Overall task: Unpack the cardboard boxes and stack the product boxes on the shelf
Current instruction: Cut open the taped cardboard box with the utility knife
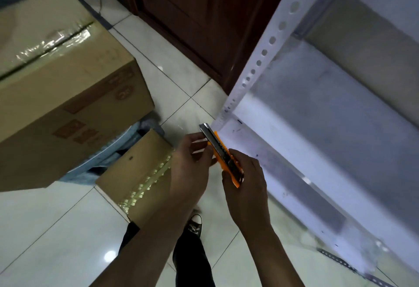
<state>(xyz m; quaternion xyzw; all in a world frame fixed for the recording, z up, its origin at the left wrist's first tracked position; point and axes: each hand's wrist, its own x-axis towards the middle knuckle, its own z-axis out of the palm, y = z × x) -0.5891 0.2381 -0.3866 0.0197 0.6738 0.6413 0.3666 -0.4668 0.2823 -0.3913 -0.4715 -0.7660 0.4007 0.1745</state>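
2 hands, left hand (192, 164) and right hand (246, 187), hold 1 orange knife (223, 155) near 2 cardboard boxes (68, 96).

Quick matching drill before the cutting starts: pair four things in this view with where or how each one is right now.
Things:
1. utility knife
2. large cardboard box
3. small cardboard box
4. shelf

States:
A. white metal, on the right, no product boxes visible on it
B. upper left, top seam sealed with clear tape
C. on the floor below the hands, taped shut
D. orange, blade out, held by right hand, left hand at the blade end

Pairs: 1-D, 2-B, 3-C, 4-A
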